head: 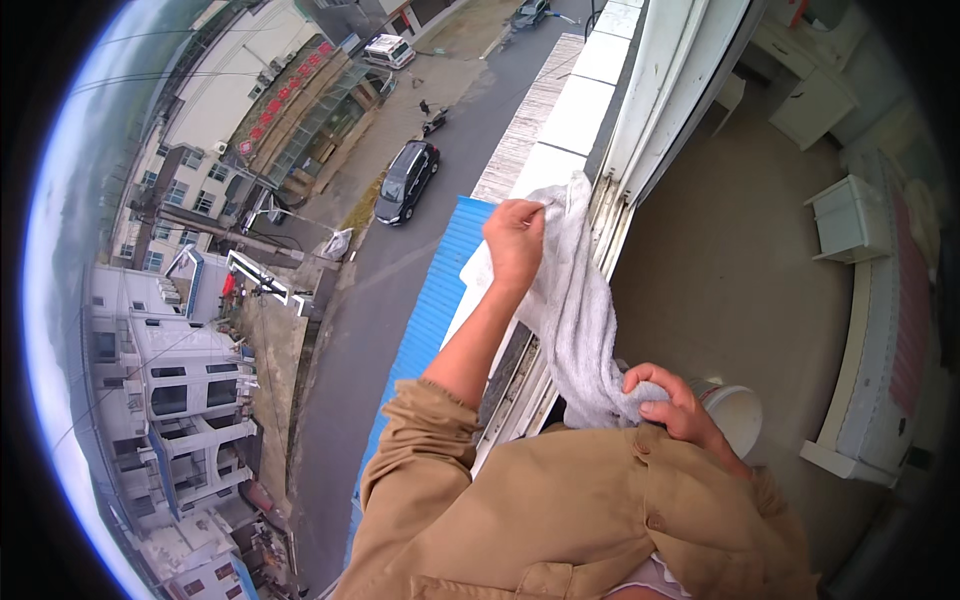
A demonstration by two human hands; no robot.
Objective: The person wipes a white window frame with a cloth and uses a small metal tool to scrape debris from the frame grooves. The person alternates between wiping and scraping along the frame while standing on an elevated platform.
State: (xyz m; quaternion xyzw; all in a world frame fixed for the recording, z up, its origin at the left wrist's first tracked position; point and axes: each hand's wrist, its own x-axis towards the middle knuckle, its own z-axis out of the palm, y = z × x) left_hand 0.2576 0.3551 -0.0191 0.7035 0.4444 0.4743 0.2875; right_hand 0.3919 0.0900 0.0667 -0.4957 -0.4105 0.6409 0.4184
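A grey cloth [574, 292] stretches between my two hands across the window track [600, 217]. My left hand [516, 244] grips its far end, out over the white outer ledge [551, 172]. Close to my chest, my right hand [671, 401] is closed around a bunched end of the same cloth. The cloth hangs in loose folds and hides part of the track and ledge beneath it. Dirt shows in the grooves of the track.
A white bucket [735, 416] stands on the indoor floor [720, 285] by my right forearm. A white window frame [682, 82] rises ahead. Outside, below the ledge, are a blue corrugated roof [427, 322] and a street with a dark car [407, 182]. A bed [874, 352] lies at the right.
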